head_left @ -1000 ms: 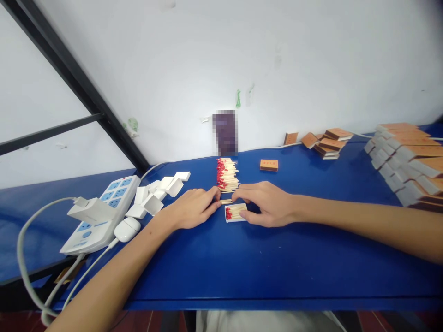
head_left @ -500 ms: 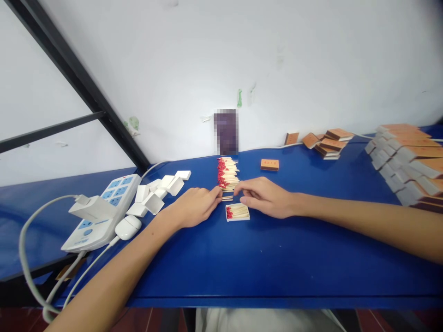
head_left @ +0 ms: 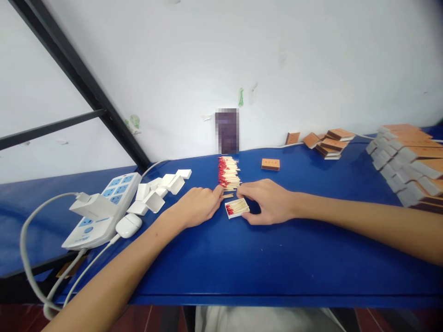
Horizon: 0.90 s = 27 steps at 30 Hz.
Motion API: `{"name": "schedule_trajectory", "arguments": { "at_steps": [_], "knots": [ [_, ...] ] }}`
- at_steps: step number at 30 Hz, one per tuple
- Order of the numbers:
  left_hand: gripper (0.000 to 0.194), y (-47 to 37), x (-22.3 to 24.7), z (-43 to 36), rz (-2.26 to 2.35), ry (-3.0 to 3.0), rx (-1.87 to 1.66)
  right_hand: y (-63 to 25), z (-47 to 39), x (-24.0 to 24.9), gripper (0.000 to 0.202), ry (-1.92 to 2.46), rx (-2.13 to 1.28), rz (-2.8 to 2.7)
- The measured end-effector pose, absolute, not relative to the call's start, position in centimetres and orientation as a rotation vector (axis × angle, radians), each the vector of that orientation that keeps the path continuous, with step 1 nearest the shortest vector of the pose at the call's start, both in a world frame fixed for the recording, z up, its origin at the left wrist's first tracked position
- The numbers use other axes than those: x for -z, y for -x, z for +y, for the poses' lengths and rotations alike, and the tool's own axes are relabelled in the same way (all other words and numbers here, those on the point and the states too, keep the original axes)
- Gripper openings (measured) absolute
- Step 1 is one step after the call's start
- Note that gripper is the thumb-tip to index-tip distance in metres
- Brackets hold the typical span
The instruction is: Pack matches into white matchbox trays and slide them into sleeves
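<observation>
A white matchbox tray [head_left: 236, 216] holds a layer of red-headed matches [head_left: 238, 207] and sits slightly turned on the blue table. My right hand [head_left: 268, 200] curves around the tray's right end, thumb at the near corner and fingers at the far one. To the left, my left hand [head_left: 200, 205] has its fingers closed at the head end of a few loose matches [head_left: 227, 196], whose bare ends stick out toward the right. Just beyond both hands lies a pile of matches [head_left: 229, 174], heads facing left.
An orange matchbox [head_left: 270, 164] lies right of the pile. More matchboxes [head_left: 330, 142] rest by the wall, with stacked covers [head_left: 408, 161] at far right. White empty trays [head_left: 154, 200], a power strip [head_left: 104, 207] with cables and an earbud case [head_left: 128, 225] occupy the left.
My right hand has come down from beside the loose matches and closed on the tray, which has turned a little and moved slightly up. My left hand stays almost in place.
</observation>
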<state>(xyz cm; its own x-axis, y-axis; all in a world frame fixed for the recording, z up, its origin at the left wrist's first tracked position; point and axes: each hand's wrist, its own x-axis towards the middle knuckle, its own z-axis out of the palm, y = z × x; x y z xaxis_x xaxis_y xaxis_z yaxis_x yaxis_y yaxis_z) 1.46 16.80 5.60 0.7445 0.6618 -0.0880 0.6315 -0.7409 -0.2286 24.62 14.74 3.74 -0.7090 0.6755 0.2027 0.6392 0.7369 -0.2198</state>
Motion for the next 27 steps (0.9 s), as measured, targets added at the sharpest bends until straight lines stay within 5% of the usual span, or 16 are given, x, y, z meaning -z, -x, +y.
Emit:
{"name": "schedule_trajectory", "arguments": {
  "at_steps": [27],
  "knots": [
    [0.027,-1.5,-6.5,16.1,-1.072,3.017,0.141,-24.3,14.5,-3.7,0.028,1.137,-0.253,-2.572]
  ]
}}
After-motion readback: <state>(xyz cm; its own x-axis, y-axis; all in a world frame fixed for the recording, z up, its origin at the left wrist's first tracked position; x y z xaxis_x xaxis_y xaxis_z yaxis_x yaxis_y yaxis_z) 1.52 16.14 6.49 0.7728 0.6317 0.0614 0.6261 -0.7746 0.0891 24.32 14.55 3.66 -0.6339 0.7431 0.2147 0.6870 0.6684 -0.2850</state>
